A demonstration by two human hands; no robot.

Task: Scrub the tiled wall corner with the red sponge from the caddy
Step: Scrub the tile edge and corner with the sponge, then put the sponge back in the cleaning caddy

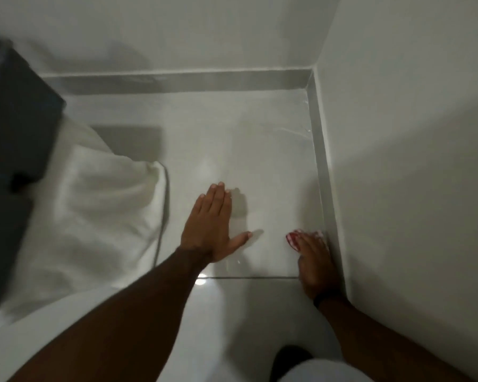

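White tile (260, 161) corner: right hand (315, 260) mostly hides red sponge (293, 239).

Red-and-white sponge (294, 239) against glossy white tiles (260, 161) — grey grout strip (319, 161), white cloth (108, 202), dark box (17, 133).

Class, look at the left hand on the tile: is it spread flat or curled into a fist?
Spread flat. The left hand lies palm-down on the glossy tile, fingers straight, thumb out.

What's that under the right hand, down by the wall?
A red sponge pokes out past the fingers of the right hand, pressed on the wet tile beside the wall's grey edge strip. The hand covers the rest of it.
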